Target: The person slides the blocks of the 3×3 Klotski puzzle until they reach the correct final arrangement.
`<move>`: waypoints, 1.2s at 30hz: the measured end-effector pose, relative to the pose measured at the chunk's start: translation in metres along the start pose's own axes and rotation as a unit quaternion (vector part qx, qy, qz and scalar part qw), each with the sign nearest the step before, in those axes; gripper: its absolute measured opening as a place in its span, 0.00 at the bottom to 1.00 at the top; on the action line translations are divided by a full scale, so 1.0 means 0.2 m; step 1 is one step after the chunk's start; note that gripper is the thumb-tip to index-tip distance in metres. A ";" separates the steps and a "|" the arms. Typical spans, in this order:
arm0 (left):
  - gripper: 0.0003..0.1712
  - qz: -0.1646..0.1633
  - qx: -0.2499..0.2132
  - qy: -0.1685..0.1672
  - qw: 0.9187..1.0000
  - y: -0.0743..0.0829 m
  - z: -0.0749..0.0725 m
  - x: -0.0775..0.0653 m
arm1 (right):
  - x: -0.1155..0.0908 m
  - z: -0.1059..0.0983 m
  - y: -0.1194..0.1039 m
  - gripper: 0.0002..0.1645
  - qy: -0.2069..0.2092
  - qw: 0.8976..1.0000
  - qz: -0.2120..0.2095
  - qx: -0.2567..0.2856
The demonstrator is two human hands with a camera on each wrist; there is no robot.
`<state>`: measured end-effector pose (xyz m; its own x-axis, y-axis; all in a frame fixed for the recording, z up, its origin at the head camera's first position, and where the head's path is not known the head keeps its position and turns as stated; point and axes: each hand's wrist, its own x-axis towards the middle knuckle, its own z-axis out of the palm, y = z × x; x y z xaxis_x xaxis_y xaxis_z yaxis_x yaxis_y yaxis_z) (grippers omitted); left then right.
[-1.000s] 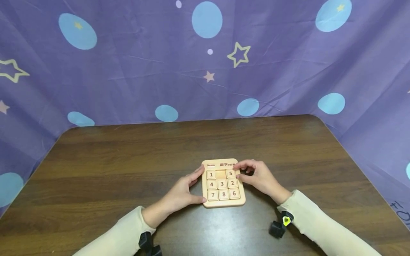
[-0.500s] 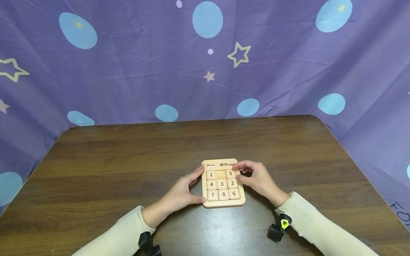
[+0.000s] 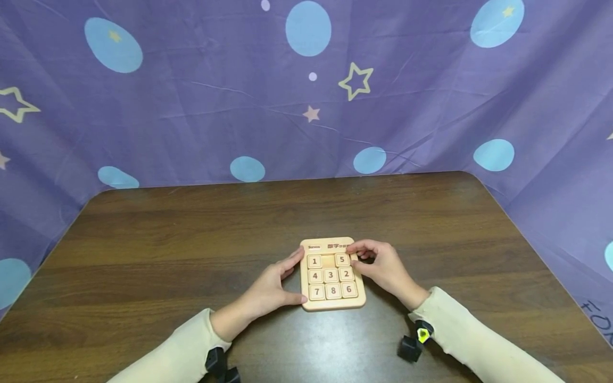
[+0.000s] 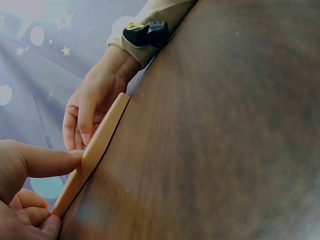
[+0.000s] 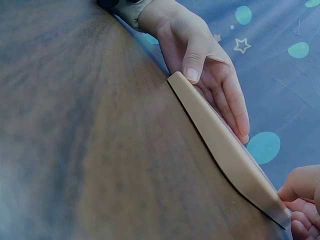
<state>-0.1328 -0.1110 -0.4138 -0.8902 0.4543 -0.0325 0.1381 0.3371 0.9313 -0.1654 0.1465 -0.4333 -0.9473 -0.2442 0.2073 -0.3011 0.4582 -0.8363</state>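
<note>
A light wooden number slide puzzle [image 3: 331, 305] lies on the table in the head view. Its top row shows 1, a gap, then the 5 tile [image 3: 342, 259]; below come 4, 3, 2 and 7, 8, 6. My left hand [image 3: 273, 284] holds the frame by its left edge, thumb near the lower corner and fingers along the upper side. At the upper right, my right hand [image 3: 383, 268] has its forefinger and thumb bent about the 5 tile. Seen edge-on in the left wrist view, the puzzle [image 4: 92, 155] hides its tiles.
The brown wooden table [image 3: 191, 229] spreads out around the puzzle. Behind it hangs a purple cloth [image 3: 201, 101] with blue dots and stars. Small black cameras sit at both wrists, the right one [image 3: 410, 349] just above the table.
The right wrist has shifted slightly left and lower. The number tiles keep the same order, and the left hand stays in its place on the frame.
</note>
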 end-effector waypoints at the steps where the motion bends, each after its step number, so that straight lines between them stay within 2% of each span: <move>1: 0.51 0.000 0.000 0.000 1.000 0.00 0.00 0.00 | 0.00 0.00 0.00 0.15 -0.001 1.000 0.000 -0.001; 13: 0.51 0.004 -0.001 -0.001 1.000 0.00 -0.01 0.00 | 0.01 0.01 -0.02 0.13 -0.006 1.000 0.005 0.007; 20: 0.52 -0.006 -0.003 0.006 1.000 -0.01 0.00 0.00 | 0.01 0.02 -0.02 0.13 -0.010 1.000 -0.004 0.013; 26: 0.51 0.005 -0.003 0.002 1.000 -0.01 0.00 0.00 | 0.01 0.02 -0.02 0.13 -0.010 1.000 -0.004 0.012; 36: 0.52 -0.007 0.000 0.008 1.000 -0.01 0.00 0.00 | 0.02 0.03 -0.03 0.12 -0.007 1.000 -0.002 -0.003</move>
<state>-0.1326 -0.1113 -0.4149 -0.8987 0.4367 -0.0405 0.1250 0.3436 0.9308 -0.1660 0.1377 -0.4315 -0.9446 -0.2576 0.2035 -0.3055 0.4630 -0.8320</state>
